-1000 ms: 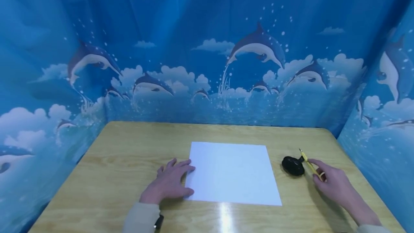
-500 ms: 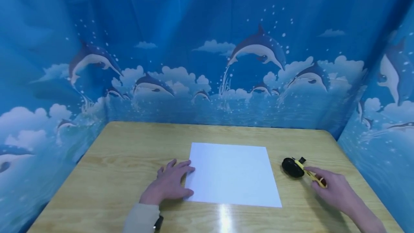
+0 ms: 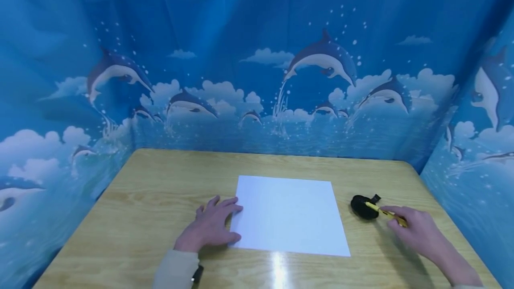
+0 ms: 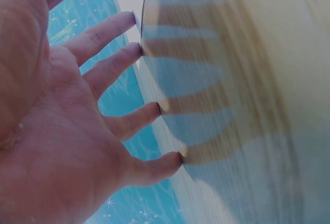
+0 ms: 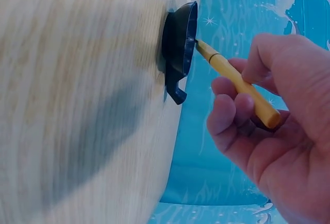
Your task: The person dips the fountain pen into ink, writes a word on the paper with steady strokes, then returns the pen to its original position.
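Observation:
My right hand (image 3: 415, 231) pinches a short yellow brush (image 5: 240, 82) between thumb and fingers. The brush slants left, its dark tip at the mouth of a small black dish (image 5: 180, 41) with a stubby handle. What the dish holds inside is hard to see. In the head view this dish stands right of a blank white sheet of paper (image 3: 291, 215). At the sheet's left edge, my left hand (image 3: 210, 226) rests with fingers spread, thumb and some fingertips on the paper. The left wrist view shows the left fingertips touching the surface.
A wood-grain table (image 3: 168, 182) lies under everything, glossy enough to reflect light near its front. Around its back and sides hangs a blue curtain (image 3: 249, 79) printed with dolphins and clouds.
The right hand has brought the brush tip from behind the dish's handle to over the dish, with the brush tilted further left. My left hand and the paper have stayed put.

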`<state>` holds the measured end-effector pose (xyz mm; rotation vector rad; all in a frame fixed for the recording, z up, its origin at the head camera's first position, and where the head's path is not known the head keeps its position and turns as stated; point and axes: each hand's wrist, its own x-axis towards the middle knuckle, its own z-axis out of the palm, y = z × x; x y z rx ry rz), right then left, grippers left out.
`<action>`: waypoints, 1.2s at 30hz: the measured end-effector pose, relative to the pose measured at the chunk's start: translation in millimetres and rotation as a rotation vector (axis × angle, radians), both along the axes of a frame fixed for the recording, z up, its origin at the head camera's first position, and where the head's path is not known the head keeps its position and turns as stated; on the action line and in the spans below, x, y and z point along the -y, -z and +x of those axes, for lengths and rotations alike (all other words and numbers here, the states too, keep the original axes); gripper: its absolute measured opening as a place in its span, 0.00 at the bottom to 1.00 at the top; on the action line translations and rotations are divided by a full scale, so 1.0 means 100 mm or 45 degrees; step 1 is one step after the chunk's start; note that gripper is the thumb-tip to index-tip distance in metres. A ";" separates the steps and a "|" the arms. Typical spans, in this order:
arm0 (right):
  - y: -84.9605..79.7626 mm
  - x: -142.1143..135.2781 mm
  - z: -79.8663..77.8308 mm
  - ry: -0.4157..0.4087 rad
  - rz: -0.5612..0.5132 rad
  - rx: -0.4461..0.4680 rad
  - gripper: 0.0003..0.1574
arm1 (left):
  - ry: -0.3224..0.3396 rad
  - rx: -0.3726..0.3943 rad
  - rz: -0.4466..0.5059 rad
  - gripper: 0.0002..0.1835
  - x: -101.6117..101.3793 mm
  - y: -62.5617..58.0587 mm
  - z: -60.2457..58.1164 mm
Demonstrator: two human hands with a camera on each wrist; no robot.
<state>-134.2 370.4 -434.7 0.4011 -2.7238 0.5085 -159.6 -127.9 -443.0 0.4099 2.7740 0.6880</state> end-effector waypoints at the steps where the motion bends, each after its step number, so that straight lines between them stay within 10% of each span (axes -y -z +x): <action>1: 0.00 0.00 -0.01 0.003 0.005 0.005 0.18 | 0.000 0.000 0.002 0.38 0.00 0.00 0.00; 36: -0.08 0.05 -0.18 0.139 -0.076 0.205 0.12 | -0.017 0.012 -0.002 0.38 -0.01 -0.01 -0.01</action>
